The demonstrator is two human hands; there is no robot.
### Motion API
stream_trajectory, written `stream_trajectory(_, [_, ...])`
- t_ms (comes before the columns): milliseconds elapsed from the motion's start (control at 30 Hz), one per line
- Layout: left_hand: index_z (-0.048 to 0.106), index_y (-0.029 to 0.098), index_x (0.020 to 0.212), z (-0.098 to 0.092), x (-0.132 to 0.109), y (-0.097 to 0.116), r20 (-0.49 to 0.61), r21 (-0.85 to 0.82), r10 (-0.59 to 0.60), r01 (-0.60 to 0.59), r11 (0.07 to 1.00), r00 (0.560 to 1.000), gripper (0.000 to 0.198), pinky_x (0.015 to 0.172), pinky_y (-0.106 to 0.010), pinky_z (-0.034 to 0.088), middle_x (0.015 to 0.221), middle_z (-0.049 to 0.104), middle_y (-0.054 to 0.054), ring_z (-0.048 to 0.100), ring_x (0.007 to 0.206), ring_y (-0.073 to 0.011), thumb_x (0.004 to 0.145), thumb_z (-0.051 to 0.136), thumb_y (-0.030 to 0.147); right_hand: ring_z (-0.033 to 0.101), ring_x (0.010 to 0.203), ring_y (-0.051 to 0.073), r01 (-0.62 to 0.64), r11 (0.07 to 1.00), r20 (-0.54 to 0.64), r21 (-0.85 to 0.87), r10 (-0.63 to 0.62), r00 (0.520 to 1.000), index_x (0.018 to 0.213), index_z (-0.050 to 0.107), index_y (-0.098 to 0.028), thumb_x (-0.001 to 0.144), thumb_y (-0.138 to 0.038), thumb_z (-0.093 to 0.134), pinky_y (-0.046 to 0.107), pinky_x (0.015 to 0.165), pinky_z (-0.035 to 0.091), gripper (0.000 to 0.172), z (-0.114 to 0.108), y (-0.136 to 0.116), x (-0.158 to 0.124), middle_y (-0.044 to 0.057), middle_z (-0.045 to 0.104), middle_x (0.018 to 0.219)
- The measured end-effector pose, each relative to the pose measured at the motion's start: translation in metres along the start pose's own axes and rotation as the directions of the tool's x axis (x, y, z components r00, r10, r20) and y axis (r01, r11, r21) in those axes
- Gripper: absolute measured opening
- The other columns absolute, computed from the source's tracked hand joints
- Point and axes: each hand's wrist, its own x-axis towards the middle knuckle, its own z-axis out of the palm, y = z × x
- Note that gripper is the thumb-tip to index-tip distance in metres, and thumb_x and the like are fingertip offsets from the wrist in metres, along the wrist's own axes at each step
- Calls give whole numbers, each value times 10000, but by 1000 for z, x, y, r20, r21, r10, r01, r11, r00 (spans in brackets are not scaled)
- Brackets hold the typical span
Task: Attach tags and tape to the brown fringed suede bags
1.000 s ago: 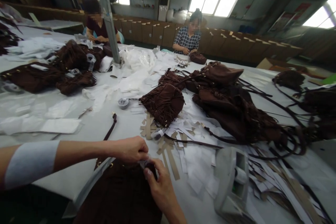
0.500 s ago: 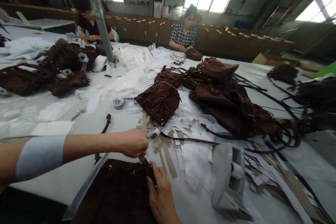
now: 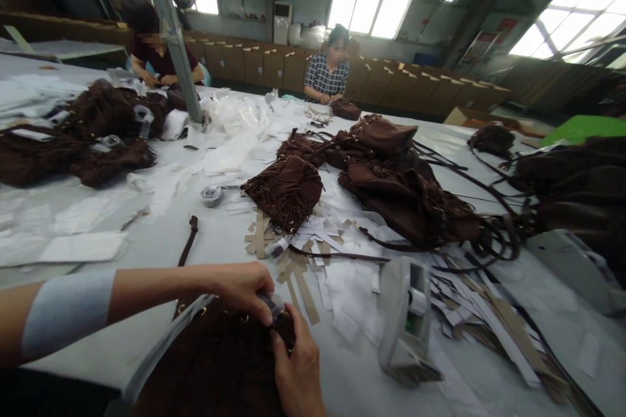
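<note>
Head view shows one big white table (image 3: 161,234), with one dark brown bag (image 3: 210,365) at its near edge, maybe so both hands can reach it, and one gray tape holder (image 3: 397,339) to its right. Two hands meet at the bag's top corner: the right hand (image 3: 300,361) pinches one dark bit (image 3: 287,332), seemingly to keep it steady, and the left hand (image 3: 244,287) pinches one clear plastic piece (image 3: 274,303).

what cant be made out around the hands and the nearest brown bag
In the head view:
- nearest brown bag: lower part cut off by the bottom edge
- clear plastic: partly covered by the left hand
- dark piece at the right hand: partly hidden by its grip
</note>
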Motion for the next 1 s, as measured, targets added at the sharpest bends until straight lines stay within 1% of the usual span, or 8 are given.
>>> stream_trajectory(133, [654, 153, 726, 5, -11, -5, 140, -291, -74, 113, 950, 987, 256, 413, -185, 299, 528, 537, 46, 422, 463, -95, 679, 665, 405, 626, 991, 205, -11, 999, -36, 38, 12, 999, 1142, 572, -214, 782, -142, 545, 306, 868, 505, 368, 0, -3, -3, 60, 660, 1075])
stream_trajectory(200, [667, 156, 728, 8, -14, -8, 217, -328, -129, 197, 924, 968, 246, 402, -193, 304, 511, 554, 39, 436, 445, -104, 661, 669, 393, 630, 962, 190, 22, 999, -37, 43, -20, 999, 1084, 593, -226, 773, -120, 538, 290, 848, 503, 334, 1, -6, -4, 42, 665, 1030])
stream_trajectory(267, [674, 161, 693, 12, -14, -8, 224, -302, -176, 240, 923, 959, 228, 394, -200, 303, 486, 555, 36, 442, 432, -110, 625, 687, 378, 630, 935, 179, 43, 998, -34, 47, -41, 999, 1036, 607, -233, 776, -110, 527, 278, 829, 501, 299, 2, -8, -5, 32, 664, 991])
stream_trajectory(367, [676, 166, 657, 16, -11, -7, 181, -260, -213, 255, 931, 960, 211, 398, -209, 318, 486, 576, 26, 471, 434, -123, 593, 698, 366, 631, 918, 175, 40, 998, -46, 45, -38, 998, 1013, 614, -233, 776, -107, 523, 272, 815, 503, 284, 1, -11, -8, 32, 666, 974])
stream_trajectory(667, [655, 161, 676, 25, 0, -5, 36, -255, -78, 84, 963, 996, 224, 425, -206, 311, 551, 591, 37, 483, 483, -113, 598, 687, 368, 662, 885, 184, 34, 999, -97, -4, -34, 995, 1052, 612, -231, 746, -126, 553, 259, 782, 529, 329, 0, -10, -11, 32, 691, 963])
stream_trajectory(867, [584, 175, 557, 42, 9, 14, -82, 50, -56, 60, 997, 995, 226, 413, -229, 277, 438, 420, 57, 426, 436, -123, 584, 697, 369, 652, 976, 212, 15, 1000, -150, -11, -16, 988, 1232, 512, -212, 803, -207, 512, 303, 864, 517, 429, 16, 22, -22, 71, 681, 1074])
stream_trajectory(933, [610, 181, 627, 48, 12, 16, -103, 84, -50, 59, 995, 993, 222, 439, -233, 311, 490, 481, 40, 486, 483, -150, 585, 710, 375, 636, 1013, 215, 60, 998, -102, -28, -62, 993, 1230, 529, -220, 801, -228, 512, 312, 893, 504, 430, 8, 25, -21, 69, 668, 1108])
stream_trajectory(1000, [635, 194, 827, 52, 15, 15, -160, 100, -24, 41, 994, 987, 347, 493, -243, 370, 655, 603, -2, 572, 614, -204, 553, 749, 375, 619, 1044, 226, 96, 994, -51, -56, -99, 994, 1188, 578, -222, 791, -259, 524, 318, 901, 503, 403, -7, 19, -11, 71, 655, 1143])
